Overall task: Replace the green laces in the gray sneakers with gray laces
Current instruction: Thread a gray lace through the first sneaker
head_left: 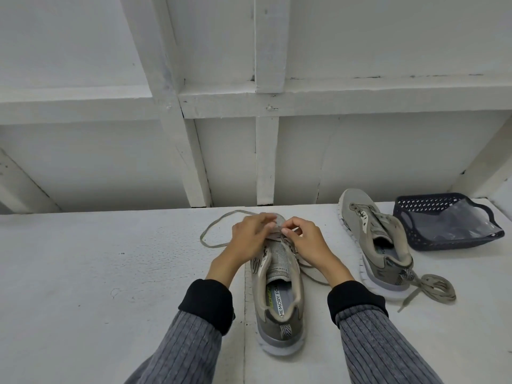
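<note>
Both hands, the left hand (250,235) and right hand (300,239), pinch the lace (214,227) at the near sneaker (279,286) front eyelets, so threading seems in hand; next, probably the following eyelet.

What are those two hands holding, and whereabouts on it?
Both the left hand and the right hand pinch the lace where it crosses the lowest eyelets near the toe of the near sneaker. The exact fingertip contact is hidden.
</note>
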`<action>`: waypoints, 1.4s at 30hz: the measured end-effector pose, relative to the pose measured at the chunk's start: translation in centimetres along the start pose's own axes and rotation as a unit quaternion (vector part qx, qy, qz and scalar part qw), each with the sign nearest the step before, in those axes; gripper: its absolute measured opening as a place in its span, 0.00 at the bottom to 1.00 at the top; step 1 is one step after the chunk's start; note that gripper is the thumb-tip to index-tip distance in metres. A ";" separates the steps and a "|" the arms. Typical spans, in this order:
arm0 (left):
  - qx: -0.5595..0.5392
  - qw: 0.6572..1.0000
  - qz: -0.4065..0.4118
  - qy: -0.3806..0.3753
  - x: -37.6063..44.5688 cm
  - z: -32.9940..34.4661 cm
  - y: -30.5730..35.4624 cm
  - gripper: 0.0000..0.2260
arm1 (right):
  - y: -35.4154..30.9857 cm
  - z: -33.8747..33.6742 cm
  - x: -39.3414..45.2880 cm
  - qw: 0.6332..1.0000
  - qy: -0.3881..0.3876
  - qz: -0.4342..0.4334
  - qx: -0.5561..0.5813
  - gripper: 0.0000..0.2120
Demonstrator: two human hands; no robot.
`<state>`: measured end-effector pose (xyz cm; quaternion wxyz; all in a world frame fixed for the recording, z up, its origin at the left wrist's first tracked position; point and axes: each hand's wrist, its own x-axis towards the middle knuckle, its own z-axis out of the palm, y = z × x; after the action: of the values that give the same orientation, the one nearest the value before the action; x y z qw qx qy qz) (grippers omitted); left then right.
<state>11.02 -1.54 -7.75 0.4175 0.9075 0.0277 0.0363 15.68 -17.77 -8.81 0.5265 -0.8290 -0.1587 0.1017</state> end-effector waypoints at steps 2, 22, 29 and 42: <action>0.002 0.999 -0.011 -0.030 0.3 0.4 0.0 0.09 | 0.2 -0.1 0.0 1.000 0.002 0.004 0.005 0.04; -0.287 0.958 -0.010 0.009 -0.5 -5.4 -1.2 0.14 | 0.3 -0.3 0.6 0.996 0.038 0.077 0.010 0.07; -0.233 0.968 0.011 -0.090 -0.7 -4.4 0.1 0.15 | -4.7 0.9 0.5 0.993 -0.086 -0.040 0.073 0.09; -0.478 0.878 -0.022 0.029 -1.2 -7.8 0.2 0.14 | 4.7 -4.9 1.1 0.969 0.128 0.095 -0.190 0.13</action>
<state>9.15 4.12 -2.58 0.8001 0.5953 0.0385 0.0623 19.09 -23.36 -11.02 0.3630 -0.9313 -0.0272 0.0121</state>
